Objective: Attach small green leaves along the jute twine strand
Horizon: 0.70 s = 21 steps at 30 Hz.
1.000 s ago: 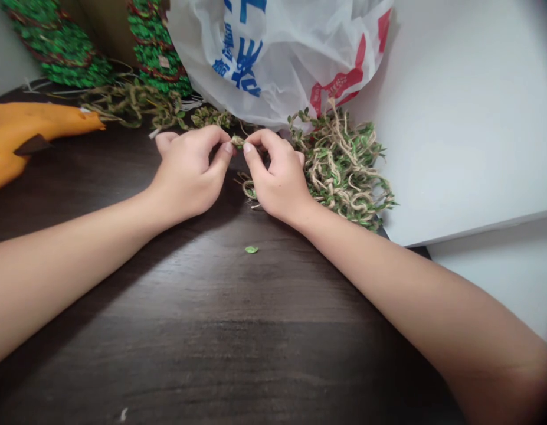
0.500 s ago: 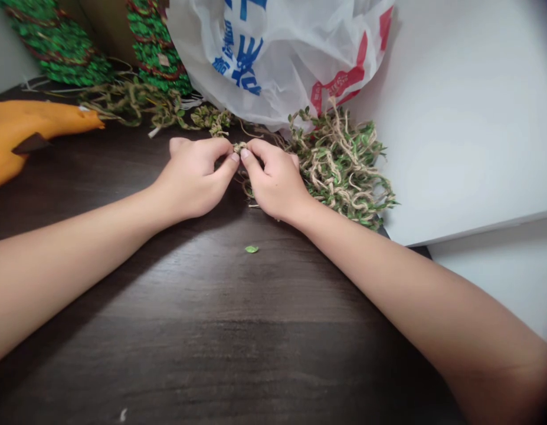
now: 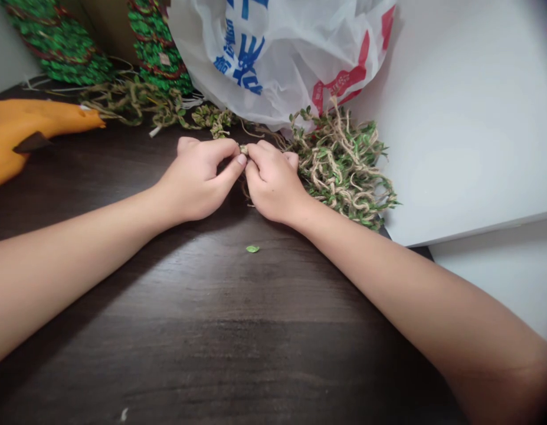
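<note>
As hands (image 3: pixel 197 178) (image 3: pixel 277 182) pinch twine (image 3: pixel 243 150), blue-lettered bag (image 3: pixel 295 65) behind

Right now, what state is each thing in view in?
Left bare hand: pinching
Right bare hand: pinching, fingers curled
Tan-and-green twine piece: gripped between both hands
Tan twine heap with green leaves: tangled
Small green leaf: lying loose on dark wood-grain table
Translucent white plastic bag: wrinkled
Green tinsel trees: wrapped in red garland
Orange object: partly out of frame

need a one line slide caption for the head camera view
Left hand and right hand hold a bit of twine beside a leafy twine heap.
</note>
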Each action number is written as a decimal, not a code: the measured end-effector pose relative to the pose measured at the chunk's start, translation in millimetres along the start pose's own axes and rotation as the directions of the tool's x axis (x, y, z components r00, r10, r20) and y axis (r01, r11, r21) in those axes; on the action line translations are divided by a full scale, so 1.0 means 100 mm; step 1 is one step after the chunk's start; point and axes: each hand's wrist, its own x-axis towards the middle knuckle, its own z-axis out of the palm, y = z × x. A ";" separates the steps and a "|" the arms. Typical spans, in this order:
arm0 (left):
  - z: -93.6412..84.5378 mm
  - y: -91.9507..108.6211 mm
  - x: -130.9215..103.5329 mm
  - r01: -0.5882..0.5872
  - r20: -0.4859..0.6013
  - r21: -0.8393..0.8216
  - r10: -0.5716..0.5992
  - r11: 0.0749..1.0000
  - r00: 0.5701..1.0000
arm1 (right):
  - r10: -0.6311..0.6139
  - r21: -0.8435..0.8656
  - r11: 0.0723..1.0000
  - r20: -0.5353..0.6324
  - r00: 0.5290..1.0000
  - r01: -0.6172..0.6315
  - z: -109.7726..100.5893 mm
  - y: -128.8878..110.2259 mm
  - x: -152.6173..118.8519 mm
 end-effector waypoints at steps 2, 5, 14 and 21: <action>0.00 0.00 -0.01 -0.004 -0.026 -0.021 0.003 1.000 1.000 | -0.008 -0.014 1.000 0.002 1.000 0.008 0.01 0.00 -0.01; 0.00 0.00 -0.01 -0.005 -0.058 -0.041 0.003 0.999 0.998 | -0.035 -0.032 0.999 0.017 0.999 0.036 0.02 0.00 -0.01; 0.01 -0.01 -0.01 0.040 -0.085 0.018 -0.038 0.999 0.996 | -0.058 0.016 0.998 0.036 0.998 0.057 -0.02 -0.01 -0.01; 0.00 0.00 -0.01 0.091 -0.119 0.074 -0.082 0.993 0.990 | -0.033 0.136 0.990 -0.089 0.995 0.045 -0.03 0.04 0.01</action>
